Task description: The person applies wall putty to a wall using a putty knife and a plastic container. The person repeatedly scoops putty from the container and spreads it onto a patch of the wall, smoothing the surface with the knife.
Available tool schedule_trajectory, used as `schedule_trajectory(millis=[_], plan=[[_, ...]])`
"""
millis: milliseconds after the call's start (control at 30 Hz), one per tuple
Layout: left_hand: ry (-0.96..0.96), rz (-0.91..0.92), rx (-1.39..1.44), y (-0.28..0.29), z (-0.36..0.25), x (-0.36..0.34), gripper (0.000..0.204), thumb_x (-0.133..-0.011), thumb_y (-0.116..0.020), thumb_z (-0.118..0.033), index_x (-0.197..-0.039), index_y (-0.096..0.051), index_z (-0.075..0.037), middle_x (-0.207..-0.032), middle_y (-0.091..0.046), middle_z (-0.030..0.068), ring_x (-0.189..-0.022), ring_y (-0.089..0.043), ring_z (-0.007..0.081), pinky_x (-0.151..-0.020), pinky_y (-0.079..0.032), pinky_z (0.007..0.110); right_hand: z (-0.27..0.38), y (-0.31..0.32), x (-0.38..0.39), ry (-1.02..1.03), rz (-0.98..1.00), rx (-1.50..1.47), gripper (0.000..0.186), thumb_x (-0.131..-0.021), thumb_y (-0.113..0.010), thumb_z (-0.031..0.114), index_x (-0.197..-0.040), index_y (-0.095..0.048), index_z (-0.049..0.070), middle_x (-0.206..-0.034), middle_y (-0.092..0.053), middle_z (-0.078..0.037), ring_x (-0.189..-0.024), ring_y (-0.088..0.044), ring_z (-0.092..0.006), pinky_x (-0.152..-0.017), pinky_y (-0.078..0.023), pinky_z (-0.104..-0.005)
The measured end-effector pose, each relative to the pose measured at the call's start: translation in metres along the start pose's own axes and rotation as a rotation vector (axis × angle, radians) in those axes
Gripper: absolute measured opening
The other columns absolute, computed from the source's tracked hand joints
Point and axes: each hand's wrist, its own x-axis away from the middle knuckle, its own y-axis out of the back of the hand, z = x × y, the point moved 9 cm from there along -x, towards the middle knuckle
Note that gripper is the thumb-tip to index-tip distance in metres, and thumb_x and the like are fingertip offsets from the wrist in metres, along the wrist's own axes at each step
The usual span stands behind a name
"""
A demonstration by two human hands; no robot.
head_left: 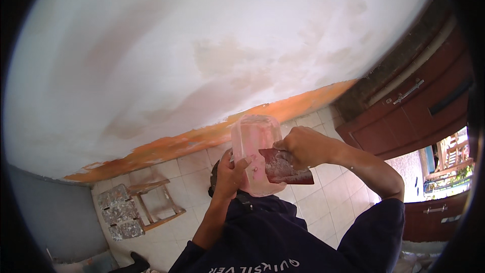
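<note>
My left hand [231,176] grips the near left side of a translucent pinkish plastic tub [258,130], its thumb over the rim. Pale, pinkish residue coats the inside of the tub. In my right hand [302,147] is a wide reddish-brown putty scraper [289,170], smeared with whitish putty. The fingers close around its upper edge, and its blade lies across the tub's right side. Whether the blade touches the tub's inside, I cannot tell.
Ahead rises a wall [166,45] with patchy white coating and an orange band [202,139] along its foot. A paint-spattered wooden step stool [121,211] lies on the tiled floor [194,192] at left. Brown doors [404,116] stand at right, beside a bright opening.
</note>
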Motion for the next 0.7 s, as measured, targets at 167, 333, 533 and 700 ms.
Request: schedule_trajectory(millis=[167,333,533,700], plan=[[0.027,0.039,-0.036,0.0,0.013,-0.007,0.048,-0.082,-0.062,-0.011,-0.123,-0.043,0.004,-0.105,-0.061,0.015,-0.089,-0.062,0.0179,-0.076,-0.051,0.029,-0.017,-0.01,0.001,-0.013,0.015,-0.378,0.029,-0.069,-0.061,0.001,-0.098,-0.066,-0.001,-0.072,-0.064,-0.017,-0.06,-0.058,-0.0262,-0.059,-0.047,-0.0328],[0.075,0.009,-0.033,0.004,0.021,-0.012,0.048,-0.082,-0.06,-0.011,-0.124,-0.042,0.004,-0.106,-0.06,0.0156,-0.089,-0.062,0.0185,-0.076,-0.051,0.029,-0.061,-0.032,0.016,-0.169,-0.067,-0.67,0.023,-0.08,-0.059,-0.001,-0.102,-0.067,-0.001,-0.081,-0.069,-0.011,-0.062,-0.058,-0.0148,-0.06,-0.047,-0.0276],[0.082,-0.042,0.028,0.027,0.035,-0.014,0.045,-0.085,-0.056,-0.014,-0.123,-0.043,0.005,-0.106,-0.058,0.0153,-0.089,-0.062,0.0202,-0.076,-0.052,0.031,-0.128,-0.085,0.051,-0.505,-0.336,-1.567,0.019,-0.085,-0.06,0.011,-0.093,-0.065,-0.006,-0.074,-0.064,-0.009,-0.063,-0.059,-0.0133,-0.056,-0.048,-0.0288],[0.063,-0.078,0.187,0.05,0.039,-0.005,0.047,-0.085,-0.055,-0.023,-0.122,-0.041,0.003,-0.105,-0.057,0.0139,-0.093,-0.061,0.0235,-0.081,-0.052,0.036,-0.184,-0.14,0.032,-0.308,-0.69,-2.072,0.02,-0.086,-0.056,0.008,-0.099,-0.057,-0.007,-0.085,-0.062,-0.008,-0.078,-0.061,-0.0159,-0.075,-0.05,-0.0296]])
